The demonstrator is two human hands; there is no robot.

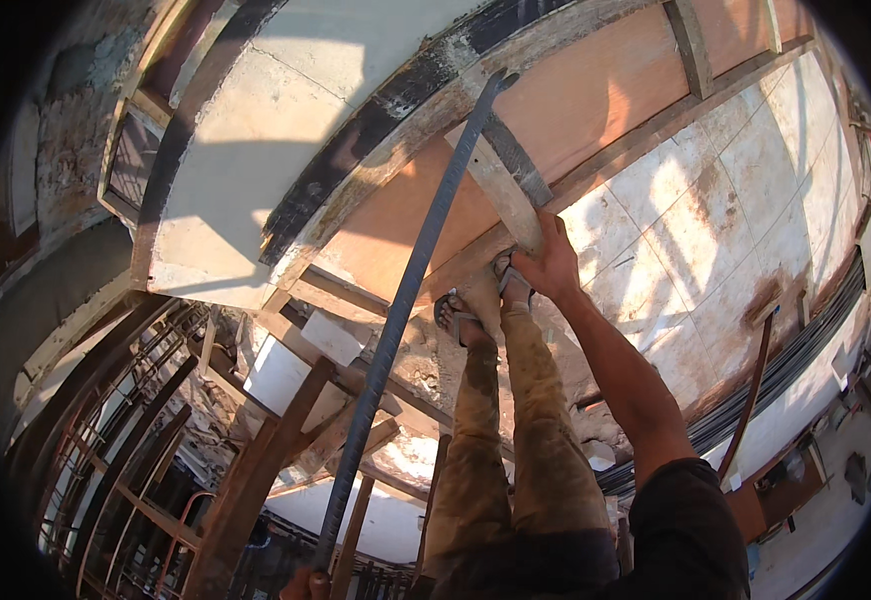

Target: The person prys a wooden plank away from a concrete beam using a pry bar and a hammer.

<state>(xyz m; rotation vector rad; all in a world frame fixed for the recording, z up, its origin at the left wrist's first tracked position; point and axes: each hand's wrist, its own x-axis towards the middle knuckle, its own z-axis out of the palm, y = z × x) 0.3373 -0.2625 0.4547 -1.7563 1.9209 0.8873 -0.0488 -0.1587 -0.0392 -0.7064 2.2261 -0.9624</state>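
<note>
Left hand [305, 584] wrapped round ribbed steel bar [398, 315] at its low end, presumably for leverage; right hand [550, 264] clamped on short wooden batten [496, 188], probably steadying it.

- The floor [691, 245] is made of pale, square-edged panels, stained with brown dirt and patched with sunlight.
- A bundle of dark rods [786, 362] lies along its curved outer edge.
- Beside it runs an orange-brown board [596, 85], with a wooden strip [692, 50] set across it.
- A short pale plank [496, 188] reaches over this board; whether it rests flat cannot be told.
- Sandalled feet [464, 322] stand on dusty brown ground [480, 285].
</note>
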